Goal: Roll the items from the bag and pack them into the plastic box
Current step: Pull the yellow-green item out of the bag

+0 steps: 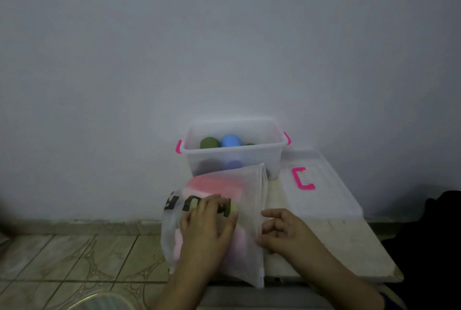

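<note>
My left hand [208,226] lies flat, fingers spread, on the frosted translucent zip bag [219,220] at the near edge of the pale table [331,242]. My right hand [282,231] pinches the bag's zip edge with curled fingers. The pink and yellowish items inside look soft and light; the film seems slippery, so I'd grip that stiffer edge. Beyond stands one clear plastic box with pink latches [233,150], holding at least three rolls: two green, one blue. Its lid [321,185] lies beside it.
</note>
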